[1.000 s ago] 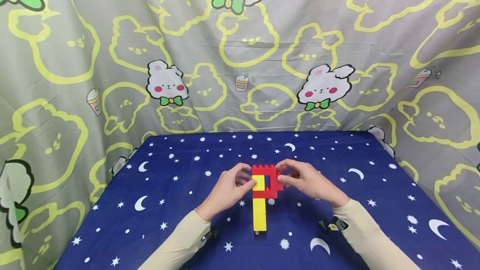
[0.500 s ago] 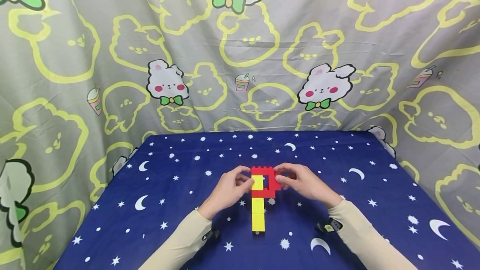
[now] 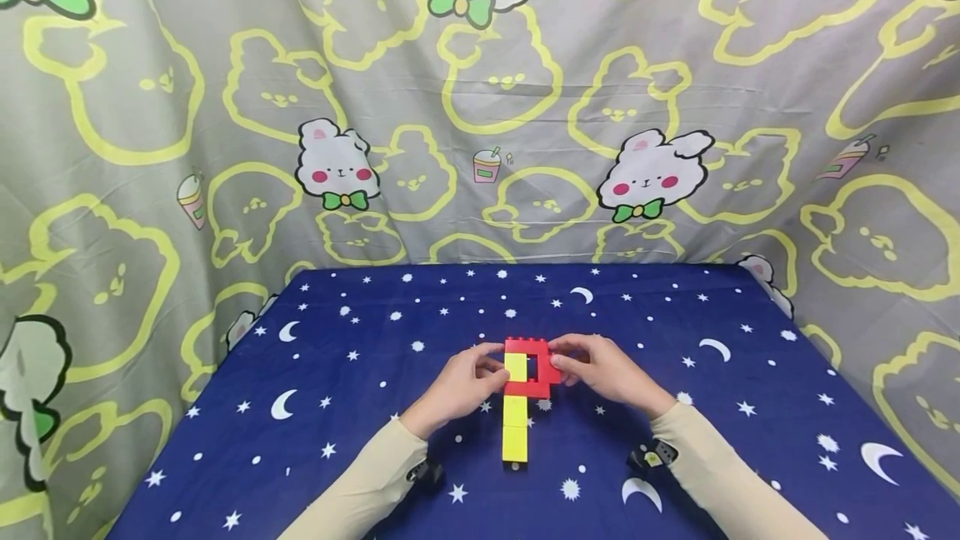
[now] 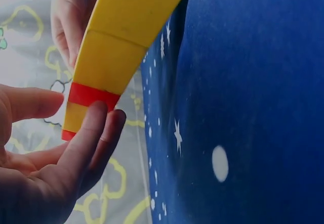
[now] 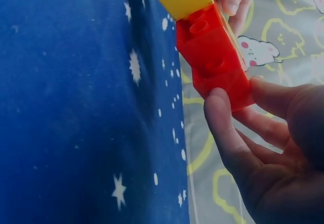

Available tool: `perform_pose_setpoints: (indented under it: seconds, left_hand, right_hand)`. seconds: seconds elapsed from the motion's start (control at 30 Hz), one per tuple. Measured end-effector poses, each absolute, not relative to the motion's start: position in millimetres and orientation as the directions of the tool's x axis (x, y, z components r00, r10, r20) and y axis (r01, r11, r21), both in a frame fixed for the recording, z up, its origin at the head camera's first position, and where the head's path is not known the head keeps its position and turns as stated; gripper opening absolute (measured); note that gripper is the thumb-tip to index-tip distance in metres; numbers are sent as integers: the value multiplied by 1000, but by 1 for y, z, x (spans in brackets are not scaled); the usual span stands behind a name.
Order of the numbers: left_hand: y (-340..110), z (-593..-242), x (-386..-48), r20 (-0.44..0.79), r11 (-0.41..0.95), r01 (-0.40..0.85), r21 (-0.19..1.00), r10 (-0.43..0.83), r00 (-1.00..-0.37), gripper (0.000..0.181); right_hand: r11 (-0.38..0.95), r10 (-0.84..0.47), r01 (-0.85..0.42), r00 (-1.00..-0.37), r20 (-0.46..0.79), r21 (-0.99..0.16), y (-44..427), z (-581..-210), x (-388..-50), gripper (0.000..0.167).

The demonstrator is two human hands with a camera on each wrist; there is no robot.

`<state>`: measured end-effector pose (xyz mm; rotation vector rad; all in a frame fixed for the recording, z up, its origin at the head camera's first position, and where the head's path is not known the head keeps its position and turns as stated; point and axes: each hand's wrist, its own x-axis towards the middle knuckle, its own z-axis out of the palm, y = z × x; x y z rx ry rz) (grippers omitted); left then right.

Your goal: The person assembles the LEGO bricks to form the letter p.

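Observation:
A P-shaped build of toy bricks stands upright in the middle of the head view, with a yellow column below and a red loop around a small opening above. My left hand pinches its upper left side, where yellow and red bricks meet. On the other side, my right hand holds the protruding red brick between thumb and fingers. The left wrist view shows fingertips against the column's red band. Whether the column's foot touches the table I cannot tell.
A dark blue cloth with white stars and moons covers the table. Behind and at both sides hangs a grey curtain with cartoon bears and rabbits. Small dark devices sit on both wrists.
Both hands and the brick build have shifted slightly towards me, and the build and right hand a little to the left. Both grips stay the same.

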<state>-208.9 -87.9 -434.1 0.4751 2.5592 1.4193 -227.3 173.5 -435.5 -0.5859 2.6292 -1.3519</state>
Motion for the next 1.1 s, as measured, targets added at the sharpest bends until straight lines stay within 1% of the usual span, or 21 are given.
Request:
perform_pose_setpoints:
  seconds: [0.2,0.47,0.83,1.1]
  left_hand:
    - [-87,-437,-209,-6,509,187,840,354,-935,57]
    - [-88,-441,-210,-56,514,147,845,359,-932,60]
    - [-86,-445,-209,-100,487,94,868,357,-929,66]
    - [-86,-444,-210,-152,502,52,863,358,-921,66]
  right_hand:
    - [531,-373,-252,-927,44,-809,171,-442,-228,33]
    - [532,-399,-282,-915,58,-798,171,-448,-229,32]
    - [583,-378,-265,-925,33,-768,169,-449,-227,42]
    - [592,-388,-262,-922,16,-763,168,-449,-227,42]
